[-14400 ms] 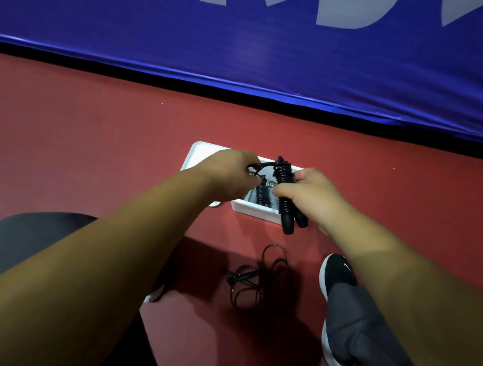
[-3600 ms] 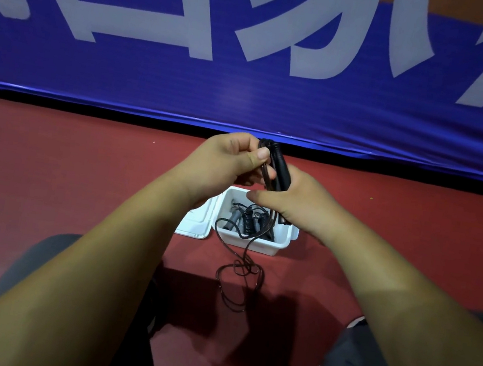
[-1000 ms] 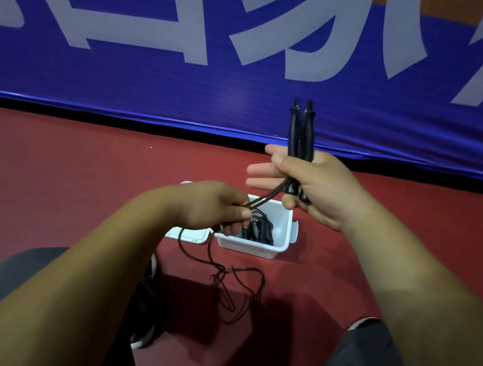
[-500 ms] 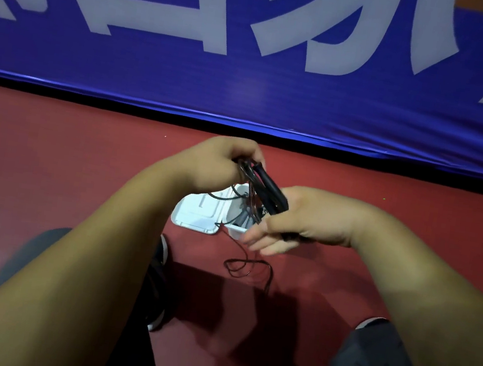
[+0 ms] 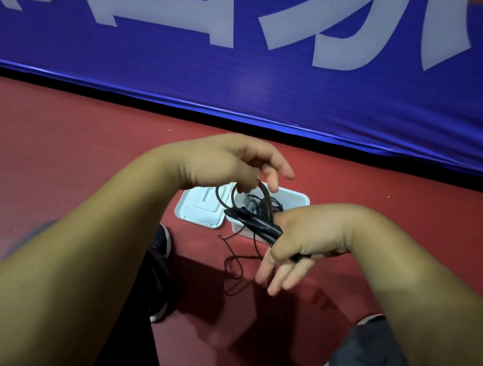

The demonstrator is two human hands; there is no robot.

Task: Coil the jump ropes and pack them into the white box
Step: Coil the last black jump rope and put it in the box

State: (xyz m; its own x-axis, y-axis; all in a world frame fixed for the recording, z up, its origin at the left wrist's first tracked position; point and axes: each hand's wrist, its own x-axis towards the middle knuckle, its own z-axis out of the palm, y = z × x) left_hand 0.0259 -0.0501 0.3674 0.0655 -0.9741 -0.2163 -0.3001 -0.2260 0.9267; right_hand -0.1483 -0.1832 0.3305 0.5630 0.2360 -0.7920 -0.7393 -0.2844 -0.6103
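right hand (image 5: pixel 304 238) grips rope handles (image 5: pixel 254 223) | left hand (image 5: pixel 230 162) pinches cord (image 5: pixel 264 197)

White box (image 5: pixel 294 197), black rope (image 5: pixel 254 223), red floor (image 5: pixel 53 141)

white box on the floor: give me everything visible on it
The white box is a small rectangular tub, plastic by its look, sitting open on the red floor just before the blue banner. Its lid lies flat beside it, inner side up, at the box's left edge. Dark coiled jump ropes lie inside. The hands, working another rope above it, hide its near part; neither visibly touches it.
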